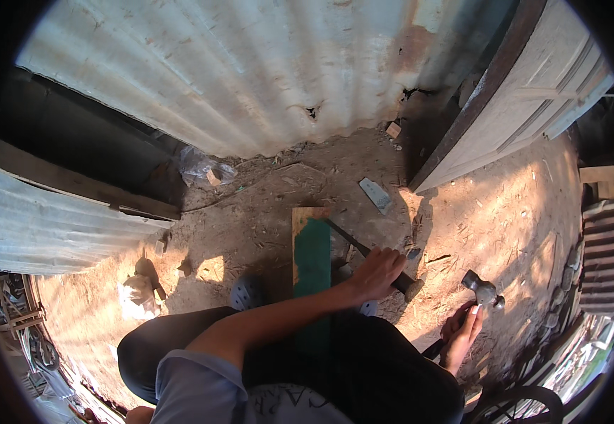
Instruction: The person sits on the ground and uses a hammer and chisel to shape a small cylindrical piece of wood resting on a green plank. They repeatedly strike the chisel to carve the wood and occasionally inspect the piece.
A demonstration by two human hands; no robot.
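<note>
Green-painted wooden plank is lying on the sandy ground in front of my knees, running away from me toward the corrugated metal sheet. My left hand is reaching across it, fingers curling tight around the dark metal chisel bar whose tip is meeting the plank's edge. My right hand is gripping the dark-handled steel ball-peen hammer, head raised beside the bar.
</note>
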